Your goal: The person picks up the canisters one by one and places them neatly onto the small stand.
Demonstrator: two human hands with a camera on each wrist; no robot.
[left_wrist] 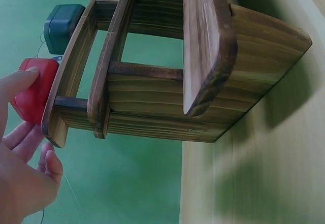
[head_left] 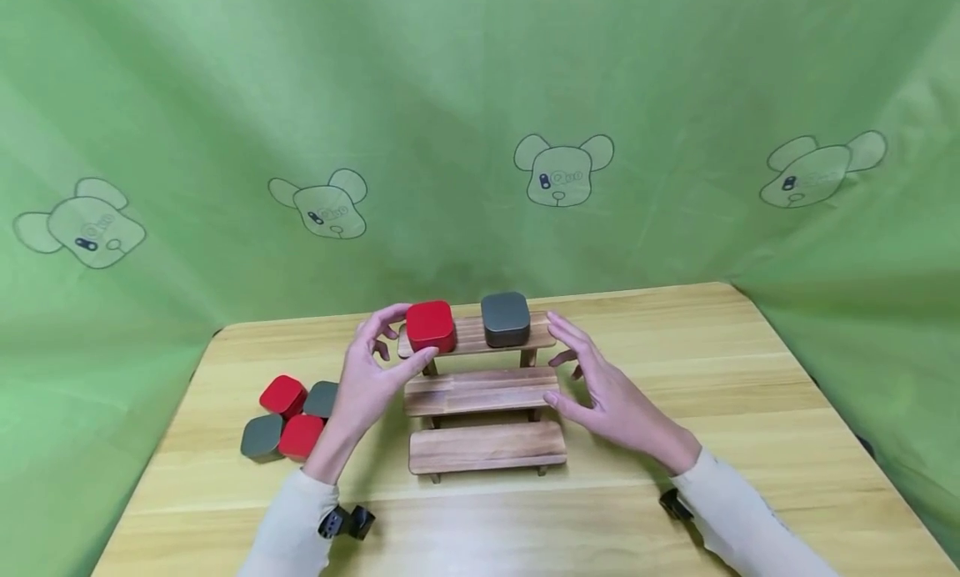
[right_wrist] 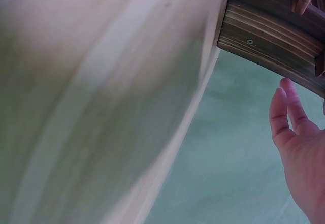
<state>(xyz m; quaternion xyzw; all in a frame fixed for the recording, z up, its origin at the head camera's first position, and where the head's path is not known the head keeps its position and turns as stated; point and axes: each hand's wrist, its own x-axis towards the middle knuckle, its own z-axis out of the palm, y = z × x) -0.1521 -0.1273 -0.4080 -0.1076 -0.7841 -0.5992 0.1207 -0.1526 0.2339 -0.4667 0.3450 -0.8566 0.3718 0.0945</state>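
A red rounded box (head_left: 431,325) stands at the left end of the top tier of a three-tier wooden display stand (head_left: 487,449). My left hand (head_left: 375,377) pinches this box, thumb on the near side and fingers at the far side; the left wrist view shows the thumb lying on the red box (left_wrist: 36,94). To its right on the same tier sits a dark grey rounded box (head_left: 506,318), apart from both hands. My right hand (head_left: 611,393) is at the stand's right end, fingers loosely bent, fingertips by the top tier's edge; whether they touch it I cannot tell.
Left of the stand, two red boxes (head_left: 283,395) and two grey boxes (head_left: 262,437) lie clustered on the wooden table (head_left: 675,510), partly behind my left forearm. A green curtain (head_left: 450,143) with printed bear heads hangs behind the table and along its sides.
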